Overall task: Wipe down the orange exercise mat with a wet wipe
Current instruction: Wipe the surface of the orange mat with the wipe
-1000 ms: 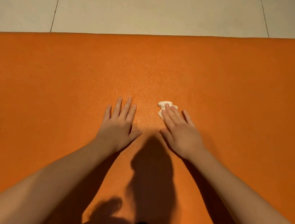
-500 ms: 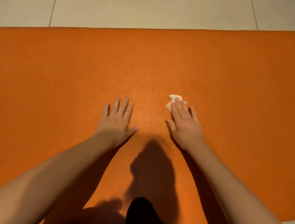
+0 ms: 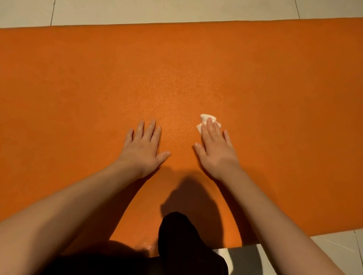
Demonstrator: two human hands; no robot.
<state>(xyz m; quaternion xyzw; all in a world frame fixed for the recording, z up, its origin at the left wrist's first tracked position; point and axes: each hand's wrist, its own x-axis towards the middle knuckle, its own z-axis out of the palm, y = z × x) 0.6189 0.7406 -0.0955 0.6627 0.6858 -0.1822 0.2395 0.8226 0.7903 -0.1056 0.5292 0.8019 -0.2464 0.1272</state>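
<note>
Orange exercise mat (image 3: 93, 81) stretches across the pale tiled floor (image 3: 144, 0). The right hand (image 3: 216, 150) lies flat with straight fingers pressing a crumpled white wet wipe (image 3: 206, 120) onto the middle of the mat. The left hand (image 3: 142, 148) is just beside it, palm down, fingers spread, holding nothing.

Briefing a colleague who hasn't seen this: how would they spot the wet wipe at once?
An orange mat fills the view, lying over pale tiles. Near its centre, the right hand presses down a small crumpled wet wipe, the only white thing on the mat.
</note>
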